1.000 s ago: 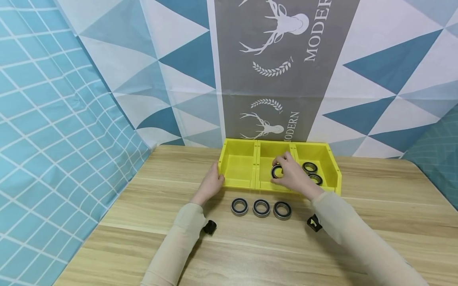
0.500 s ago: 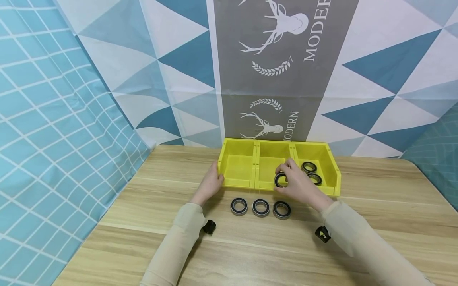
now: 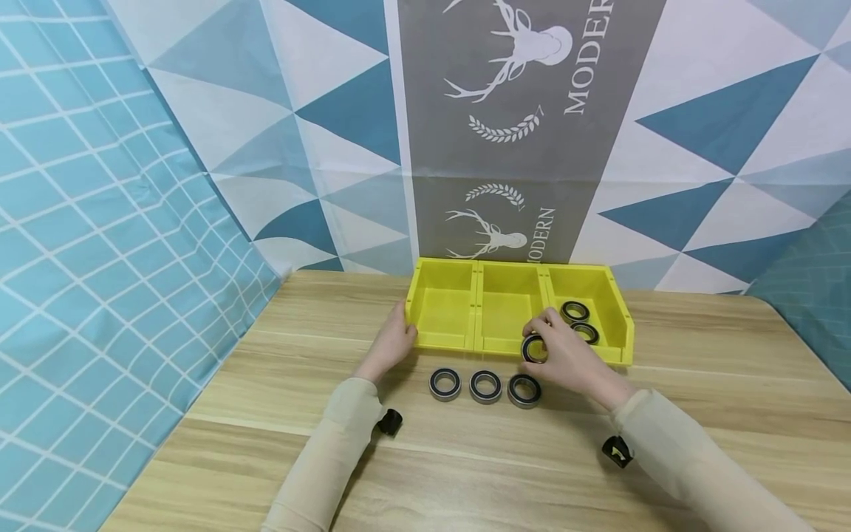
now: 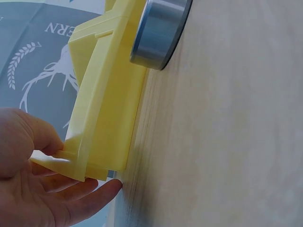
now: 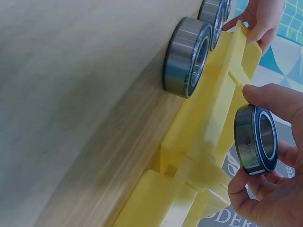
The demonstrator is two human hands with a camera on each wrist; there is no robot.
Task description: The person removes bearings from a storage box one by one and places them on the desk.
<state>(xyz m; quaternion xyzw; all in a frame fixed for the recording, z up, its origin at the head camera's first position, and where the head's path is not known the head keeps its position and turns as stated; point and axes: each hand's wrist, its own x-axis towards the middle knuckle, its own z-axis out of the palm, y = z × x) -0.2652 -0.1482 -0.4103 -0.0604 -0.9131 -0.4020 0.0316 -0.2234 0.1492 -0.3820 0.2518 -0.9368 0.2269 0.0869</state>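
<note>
My right hand (image 3: 568, 357) pinches a ball bearing (image 5: 256, 139) between thumb and fingers, held over the front edge of the yellow three-compartment bin (image 3: 444, 341). Fingers and thumb of my left hand (image 3: 388, 343) grip the bin's left side wall; the left wrist view shows the thumb inside the edge and the fingers below it. Three more bearings stand in a row on the table before the bin: a left one (image 3: 445, 385), a middle one (image 3: 485, 387) and a right one (image 3: 524, 391). Two bearings (image 3: 575, 311) lie in the right compartment.
The wood-grain table (image 3: 465, 473) meets a patterned backdrop (image 3: 346, 148) just behind the bin. A black wrist mount (image 3: 390, 422) hangs by the left sleeve, and another black mount (image 3: 617, 451) by the right sleeve.
My right hand has drawn the pinched bearing out of the middle compartment, toward me and slightly right, to the bin's front edge. The left hand has stayed on the bin's side.
</note>
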